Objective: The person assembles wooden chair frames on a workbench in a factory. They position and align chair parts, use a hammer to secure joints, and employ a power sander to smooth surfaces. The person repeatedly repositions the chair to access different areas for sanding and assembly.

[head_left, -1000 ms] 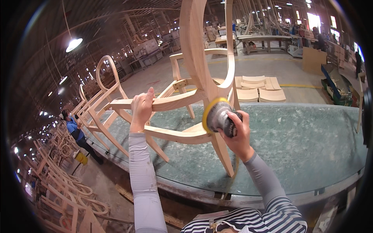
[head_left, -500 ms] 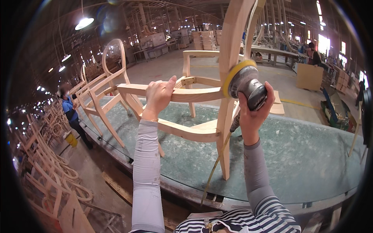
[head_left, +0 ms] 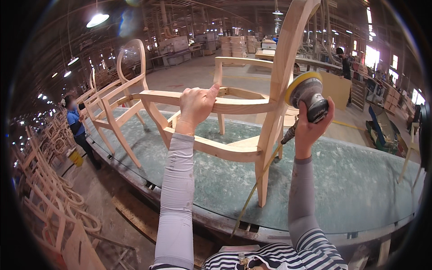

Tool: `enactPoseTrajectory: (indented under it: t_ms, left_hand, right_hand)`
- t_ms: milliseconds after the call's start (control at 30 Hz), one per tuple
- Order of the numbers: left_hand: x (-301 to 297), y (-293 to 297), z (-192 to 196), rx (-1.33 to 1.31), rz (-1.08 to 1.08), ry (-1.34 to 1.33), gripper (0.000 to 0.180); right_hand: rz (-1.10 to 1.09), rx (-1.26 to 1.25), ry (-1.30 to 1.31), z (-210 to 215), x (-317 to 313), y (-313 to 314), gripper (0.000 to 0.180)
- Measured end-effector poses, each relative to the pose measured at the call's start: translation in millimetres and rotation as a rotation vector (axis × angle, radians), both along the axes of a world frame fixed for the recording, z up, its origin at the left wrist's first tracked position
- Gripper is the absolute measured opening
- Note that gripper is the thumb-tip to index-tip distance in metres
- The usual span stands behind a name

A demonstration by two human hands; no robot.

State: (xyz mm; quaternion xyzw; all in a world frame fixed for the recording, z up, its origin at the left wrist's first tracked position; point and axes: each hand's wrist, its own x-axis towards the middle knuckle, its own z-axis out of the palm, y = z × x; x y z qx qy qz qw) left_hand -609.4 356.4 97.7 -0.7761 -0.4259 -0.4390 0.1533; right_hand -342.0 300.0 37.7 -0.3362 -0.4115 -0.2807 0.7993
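Observation:
A bare wooden armchair frame [head_left: 265, 130] stands on a green-topped workbench [head_left: 342, 189]. My left hand [head_left: 196, 105] is closed over its near armrest, thumb along the top. In my right hand [head_left: 313, 128] is a round orbital sander [head_left: 310, 96] with a grey-black body and yellow pad, gripped from below. Its pad faces the right side of the tall back post [head_left: 288, 49]; whether they touch I cannot tell. A thin yellowish hose [head_left: 256, 186] hangs from the sander's handle past the chair leg to the bench edge.
Another chair frame [head_left: 118, 101] stands farther left on the bench. A person in a blue shirt [head_left: 76, 121] is beyond the bench's left end, near a yellow bucket [head_left: 75, 157]. Many chair frames [head_left: 49, 189] crowd the floor at left. Another person [head_left: 345, 65] stands far right behind a board.
My right hand and the sander have moved right. The chair's back post now leans farther right in view. My left hand has shifted right and slightly up, still on the armrest.

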Motion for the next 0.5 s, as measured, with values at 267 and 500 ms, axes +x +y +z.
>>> enactPoseTrajectory:
  t_ms: [267, 500]
  left_hand:
    - [-5, 3, 0, 0.031, 0.04, 0.042, 0.064]
    - [-3, 3, -3, -0.006, 0.011, 0.009, 0.071]
  right_hand:
    - [0.081, -0.022, -0.082, -19, -24, -7, 0.069]
    - [0.018, 0.017, -0.129, -13, -23, -7, 0.068]
